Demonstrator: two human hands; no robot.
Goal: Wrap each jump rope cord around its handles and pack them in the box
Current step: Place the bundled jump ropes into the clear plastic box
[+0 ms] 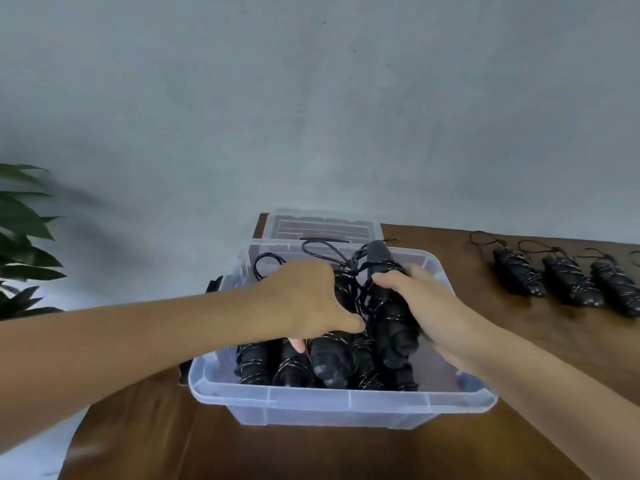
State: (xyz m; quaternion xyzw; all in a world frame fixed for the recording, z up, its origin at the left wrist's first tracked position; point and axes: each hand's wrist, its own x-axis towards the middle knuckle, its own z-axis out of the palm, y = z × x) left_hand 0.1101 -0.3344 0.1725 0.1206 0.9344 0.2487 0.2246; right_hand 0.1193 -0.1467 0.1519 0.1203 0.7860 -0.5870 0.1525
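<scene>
Left hand (304,299) reaches into the clear plastic storage box (343,403), fingers hidden among several wrapped black jump-rope bundles (294,365) already packed beneath it; its grasp cannot be told. Right hand (426,306) is curled around another wrapped black bundle (388,317), lowering into the box. Farther right, three wrapped bundles (568,282) lie on the brown wooden tabletop (311,452), unpacked. Judged roughly half complete.

Brown wooden table (346,455); clear box (346,405); lid (322,226); three wrapped ropes (568,284)
</scene>
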